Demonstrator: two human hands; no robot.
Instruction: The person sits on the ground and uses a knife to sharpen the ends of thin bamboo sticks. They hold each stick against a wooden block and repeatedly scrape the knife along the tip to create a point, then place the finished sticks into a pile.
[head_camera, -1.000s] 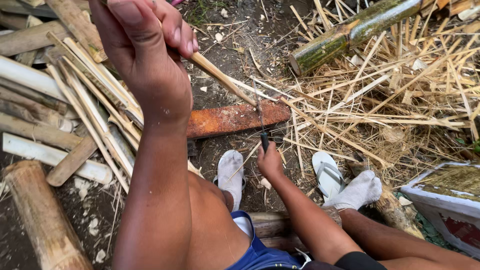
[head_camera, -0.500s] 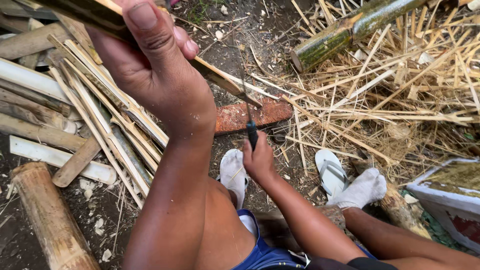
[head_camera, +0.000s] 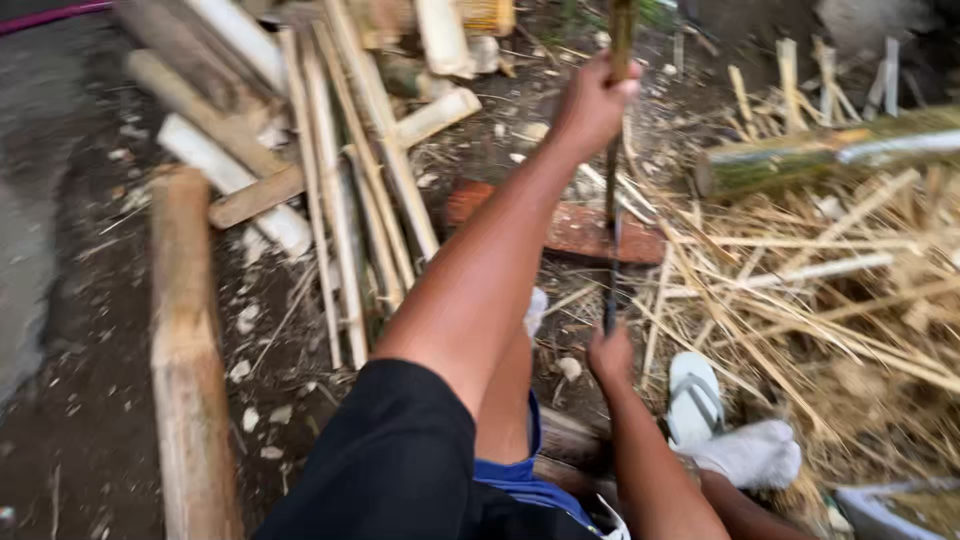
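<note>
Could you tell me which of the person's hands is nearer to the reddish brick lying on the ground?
The right hand, low by the blade just below the brick. The left hand is raised above it, gripping the bamboo strip.

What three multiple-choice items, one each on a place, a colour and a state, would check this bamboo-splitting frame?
1. Where does the reddish brick lie?
A. On the ground beyond the knees
B. On top of the green bamboo pole
C. Inside the grey tub

2. What colour is the sandal on the foot at lower right?
A. Black
B. White
C. Red

3. How does the left hand stand?
A. Flat on the ground
B. Open in the air
C. Closed around a thin bamboo strip, arm stretched out

Key: 1 A, the brick rests on dirt between the split slats and the straw-like shavings. 2 B, its strap and sole look white. 3 C, the fingers wrap the strip, while the right hand grips a dark blade below.
</note>
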